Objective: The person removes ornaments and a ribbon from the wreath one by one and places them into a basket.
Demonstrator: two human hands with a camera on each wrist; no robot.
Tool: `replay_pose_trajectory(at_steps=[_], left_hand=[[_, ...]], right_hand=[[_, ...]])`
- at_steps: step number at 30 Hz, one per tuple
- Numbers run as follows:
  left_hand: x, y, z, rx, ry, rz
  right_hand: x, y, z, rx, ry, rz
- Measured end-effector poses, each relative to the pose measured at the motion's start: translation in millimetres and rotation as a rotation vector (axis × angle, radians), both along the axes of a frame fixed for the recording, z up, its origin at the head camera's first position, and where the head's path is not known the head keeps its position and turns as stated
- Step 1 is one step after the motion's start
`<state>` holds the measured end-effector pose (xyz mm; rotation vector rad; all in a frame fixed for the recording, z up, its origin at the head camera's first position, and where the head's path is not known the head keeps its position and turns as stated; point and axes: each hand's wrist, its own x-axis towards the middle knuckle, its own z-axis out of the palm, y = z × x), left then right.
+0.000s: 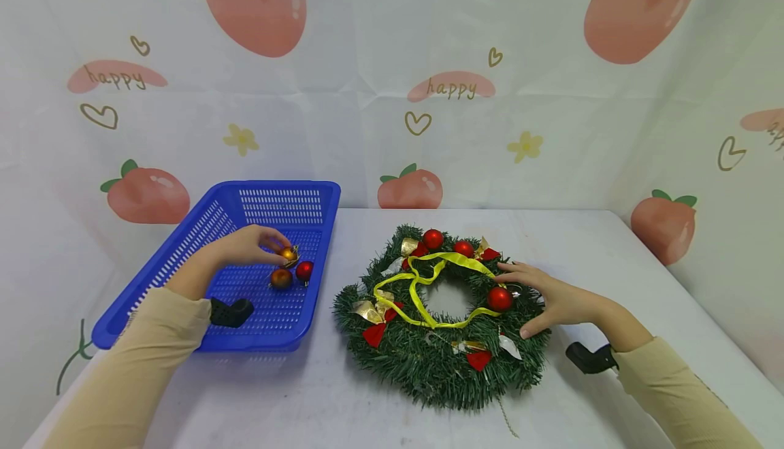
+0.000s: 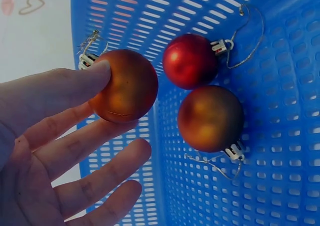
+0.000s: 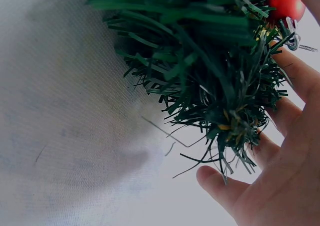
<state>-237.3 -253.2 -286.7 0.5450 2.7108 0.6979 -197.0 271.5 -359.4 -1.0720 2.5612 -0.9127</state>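
Observation:
Over the blue basket (image 1: pixel 241 194), my left hand (image 1: pixel 248 245) pinches an orange-gold Christmas ball (image 2: pixel 127 88) between thumb and fingers, its silver cap towards the thumb side. Below it in the basket lie a red ball (image 2: pixel 189 60) and a second orange-gold ball (image 2: pixel 211 118), each with a silver string loop. My right hand (image 1: pixel 566 299) rests at the right edge of a green Christmas wreath (image 1: pixel 429 367), fingers spread against its needles. Beside those fingertips sits a red ball (image 1: pixel 499 298) on the wreath. A yellow ribbon (image 1: pixel 465 260) loops loosely over the wreath's middle.
The wreath carries more red balls (image 1: pixel 433 239), red bows (image 1: pixel 374 335) and gold bells (image 1: pixel 367 311). Both stand on a white-covered table (image 1: pixel 576 238). Behind hangs a white cloth (image 1: pixel 367 143) printed with fruit and hearts.

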Motion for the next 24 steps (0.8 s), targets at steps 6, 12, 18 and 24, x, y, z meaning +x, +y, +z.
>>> replay_pose_trajectory(at_steps=[6, 12, 18, 24], left_hand=[[-0.4, -1.5, -1.4, 0.007, -0.019, -0.020], [-0.3, -2.1, -1.4, 0.007, 0.018, -0.041], [3.7, 9.7, 8.3, 0.056, 0.146, 0.032], [17.0, 44.4, 28.3, 0.147, 0.220, 0.015]], right_hand=[[-0.2, -1.3, 1.2, -0.004, 0.002, 0.004], [-0.6, -1.1, 0.9, -0.001, 0.001, 0.007], [-0.5, -0.4, 1.1, 0.006, -0.015, -0.004], [-0.5, -0.6, 1.2, 0.007, -0.027, -0.011]])
